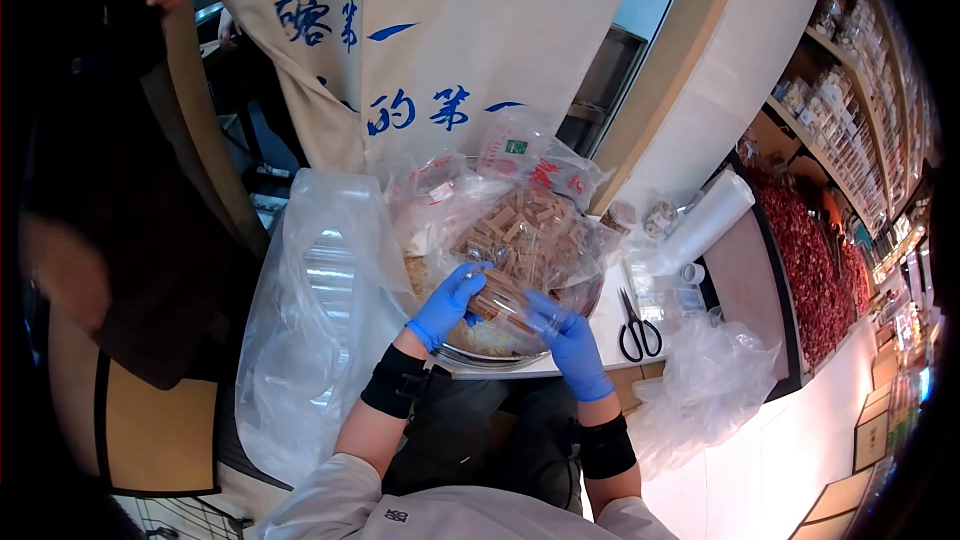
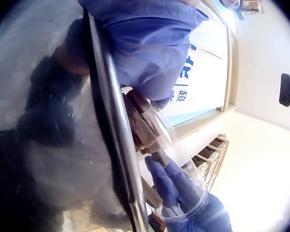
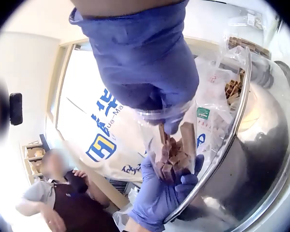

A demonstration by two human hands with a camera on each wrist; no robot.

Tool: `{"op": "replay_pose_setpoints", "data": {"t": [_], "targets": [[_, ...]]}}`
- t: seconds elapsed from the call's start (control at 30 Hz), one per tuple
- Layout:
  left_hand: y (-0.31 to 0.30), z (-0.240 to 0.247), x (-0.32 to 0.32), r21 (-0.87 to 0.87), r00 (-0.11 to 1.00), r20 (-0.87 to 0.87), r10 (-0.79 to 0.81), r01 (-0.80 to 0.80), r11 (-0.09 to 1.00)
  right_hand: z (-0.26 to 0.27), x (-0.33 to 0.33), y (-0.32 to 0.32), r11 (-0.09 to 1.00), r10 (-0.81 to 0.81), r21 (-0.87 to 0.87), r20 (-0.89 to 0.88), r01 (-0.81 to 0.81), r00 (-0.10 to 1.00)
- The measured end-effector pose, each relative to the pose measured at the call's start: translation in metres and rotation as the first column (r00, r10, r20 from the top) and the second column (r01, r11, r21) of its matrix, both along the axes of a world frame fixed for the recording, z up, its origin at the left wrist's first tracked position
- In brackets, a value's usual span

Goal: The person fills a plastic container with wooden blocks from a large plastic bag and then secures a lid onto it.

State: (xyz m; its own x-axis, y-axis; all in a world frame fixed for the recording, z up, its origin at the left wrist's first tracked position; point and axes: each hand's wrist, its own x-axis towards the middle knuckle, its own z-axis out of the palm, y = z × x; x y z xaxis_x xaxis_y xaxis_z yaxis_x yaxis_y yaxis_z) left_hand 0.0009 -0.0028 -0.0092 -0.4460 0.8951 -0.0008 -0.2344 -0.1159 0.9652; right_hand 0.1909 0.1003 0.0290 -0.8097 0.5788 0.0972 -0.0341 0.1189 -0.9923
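Observation:
My blue-gloved left hand (image 1: 445,310) grips a clear plastic jar (image 1: 508,302), fingers wrapped round its closed end. Brown sticks (image 3: 171,162) lie bunched inside, several standing up toward the mouth. My gloved right hand (image 1: 575,345) is at the open end. Through the clear wall in the left wrist view, its fingers (image 2: 183,186) reach straight into the jar beside a stick (image 2: 151,193). The jar tilts over a large round metal basin (image 1: 480,360), where a heap of the same brown sticks (image 1: 525,235) rests on clear plastic bags.
Black-handled scissors (image 1: 638,335) lie right of the basin, near a roll of clear plastic (image 1: 710,215) and a crumpled bag (image 1: 715,370). A long plastic bag of clear containers (image 1: 320,310) stands on the left. Another person (image 3: 67,198) stands nearby, beside the cloth curtain (image 1: 450,40).

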Motion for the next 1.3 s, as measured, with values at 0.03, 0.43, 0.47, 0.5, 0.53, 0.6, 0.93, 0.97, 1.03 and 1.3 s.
{"op": "replay_pose_setpoints", "data": {"t": [0.03, 0.43, 0.47, 0.5, 0.53, 0.6, 0.93, 0.97, 1.03, 1.3], "targets": [[-0.001, 0.001, 0.000, 0.001, 1.000, 0.002, 0.000, 0.000, 1.000, 0.001, 0.001, -0.001, 1.000, 0.000, 0.001, 0.002, 0.000, 1.000], [0.001, -0.004, 0.000, 0.016, 1.000, 0.024, -0.013, 0.012, 1.000, -0.022, 0.004, 0.004, 0.983, -0.175, -0.041, 0.038, 0.176, 0.984], [0.001, -0.005, 0.000, 0.022, 1.000, 0.019, -0.006, 0.006, 1.000, -0.030, 0.007, 0.008, 0.994, -0.105, 0.035, 0.012, 0.104, 0.994], [0.002, -0.005, -0.001, 0.030, 1.000, 0.015, 0.001, -0.001, 1.000, -0.029, 0.007, 0.008, 0.993, -0.031, 0.114, -0.009, 0.032, 0.999], [0.001, -0.004, -0.002, 0.032, 1.000, 0.014, 0.001, -0.002, 0.999, -0.028, 0.007, 0.008, 0.993, -0.031, 0.115, -0.010, 0.032, 0.999], [-0.002, -0.002, -0.002, 0.032, 0.998, -0.043, -0.039, 0.041, 0.999, -0.023, 0.007, 0.006, 0.927, 0.162, 0.342, 0.001, -0.152, 0.987], [0.004, -0.004, -0.003, 0.054, 0.999, 0.035, -0.025, 0.023, 0.998, -0.001, 0.014, 0.007, 0.992, 0.019, 0.127, 0.015, -0.021, 1.000], [0.009, -0.013, -0.010, 0.074, 0.981, 0.193, 0.019, -0.034, 0.997, 0.001, 0.013, 0.007, 0.964, -0.057, 0.255, -0.088, 0.078, 0.994], [0.011, -0.020, -0.019, 0.083, 0.937, 0.344, 0.057, -0.091, 0.992, 0.012, 0.012, 0.002, 0.912, -0.120, 0.365, -0.203, 0.189, 0.972], [0.011, -0.007, -0.023, 0.002, 0.664, 0.719, 0.203, -0.294, 0.956, 0.017, 0.015, -0.004, 0.957, -0.204, 0.172, -0.180, 0.235, 0.962]]}}
